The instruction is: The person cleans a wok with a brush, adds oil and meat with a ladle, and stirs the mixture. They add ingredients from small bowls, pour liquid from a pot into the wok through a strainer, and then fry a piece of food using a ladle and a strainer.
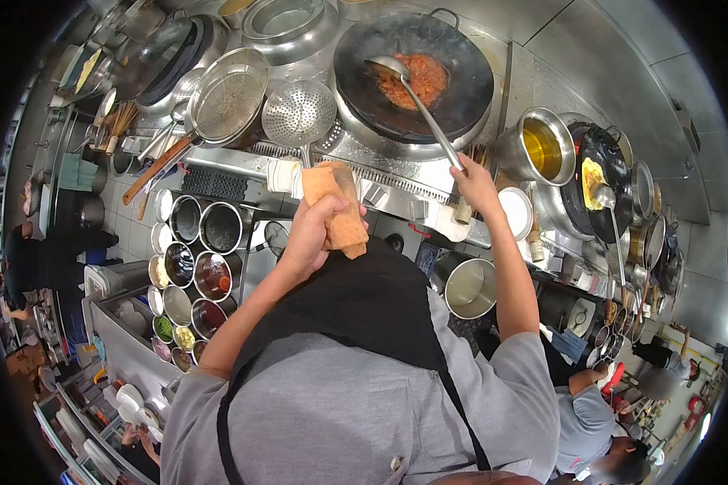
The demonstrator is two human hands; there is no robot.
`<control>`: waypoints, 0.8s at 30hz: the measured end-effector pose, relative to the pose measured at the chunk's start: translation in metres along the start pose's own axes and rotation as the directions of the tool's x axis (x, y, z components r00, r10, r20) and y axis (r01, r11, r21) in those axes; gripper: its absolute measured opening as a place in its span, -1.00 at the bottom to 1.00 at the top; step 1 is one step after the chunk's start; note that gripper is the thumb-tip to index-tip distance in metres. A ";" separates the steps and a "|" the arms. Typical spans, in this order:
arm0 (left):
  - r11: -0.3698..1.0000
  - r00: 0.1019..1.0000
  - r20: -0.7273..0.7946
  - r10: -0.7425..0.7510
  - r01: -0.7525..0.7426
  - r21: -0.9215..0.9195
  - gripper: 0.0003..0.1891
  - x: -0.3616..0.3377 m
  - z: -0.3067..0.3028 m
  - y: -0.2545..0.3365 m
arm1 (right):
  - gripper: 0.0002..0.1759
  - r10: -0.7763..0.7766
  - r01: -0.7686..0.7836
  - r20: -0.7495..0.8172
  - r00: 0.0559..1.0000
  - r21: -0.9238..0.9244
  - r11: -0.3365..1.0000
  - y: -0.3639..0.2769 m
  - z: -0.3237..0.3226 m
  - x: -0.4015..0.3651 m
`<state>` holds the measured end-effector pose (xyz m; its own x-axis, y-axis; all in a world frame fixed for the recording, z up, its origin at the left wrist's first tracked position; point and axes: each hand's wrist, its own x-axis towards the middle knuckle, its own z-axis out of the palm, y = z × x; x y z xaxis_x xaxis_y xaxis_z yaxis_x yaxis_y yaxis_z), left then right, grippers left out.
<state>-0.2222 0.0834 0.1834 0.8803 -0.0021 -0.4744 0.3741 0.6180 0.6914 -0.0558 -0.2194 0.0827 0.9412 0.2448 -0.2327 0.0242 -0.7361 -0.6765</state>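
Left hand (309, 230): fingers wrapped round folded orange-brown cloth (334, 212), just off the stove counter's (429, 179) near edge. Right hand (477, 184): closed on end of ladle (434, 129) handle, bowl down in red food (419, 81). Food sits in black wok (469, 93), toward counter's far edge. Skimmer (299, 111) left of wok; pot of yellow oil (534, 145) right.

Your ladle (430, 119) is showing smooth, glossy metal; the folded cloth (332, 212) is looking matt, perhaps slightly rough.
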 end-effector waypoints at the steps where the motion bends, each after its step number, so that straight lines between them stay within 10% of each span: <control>1: 1.000 1.000 -0.006 -0.008 0.008 0.010 -0.53 0.006 0.002 -0.001 | -0.47 0.009 -0.009 -0.001 1.000 -0.001 1.000 -0.010 -0.009 -0.006; 8: 0.982 0.977 -0.106 -0.185 0.180 -0.049 -0.58 0.137 -0.022 -0.036 | -0.47 -0.098 0.084 -0.065 0.993 -0.193 0.978 -0.004 0.015 -0.042; 11: 0.981 0.986 0.029 -0.163 0.165 -0.102 -0.49 0.215 -0.022 -0.047 | -0.49 0.243 -0.286 0.185 0.952 0.265 0.921 -0.034 -0.004 -0.030; 16: 0.966 0.957 -0.143 -0.254 0.242 -0.095 -0.58 0.328 -0.026 -0.092 | -0.50 0.035 -0.048 -0.149 0.988 -0.086 0.995 -0.034 0.016 -0.027; 24: 0.944 0.934 -0.194 -0.300 0.260 -0.205 -0.68 0.308 -0.001 -0.076 | -0.59 0.087 -0.098 -0.178 0.980 -0.052 0.994 -0.059 0.019 -0.032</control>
<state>0.0201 0.0363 -0.0156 0.6535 -0.0343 -0.7561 0.5218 0.7441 0.4172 -0.0935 -0.1723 0.1167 0.9846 0.0637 -0.1629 -0.0505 -0.7885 -0.6130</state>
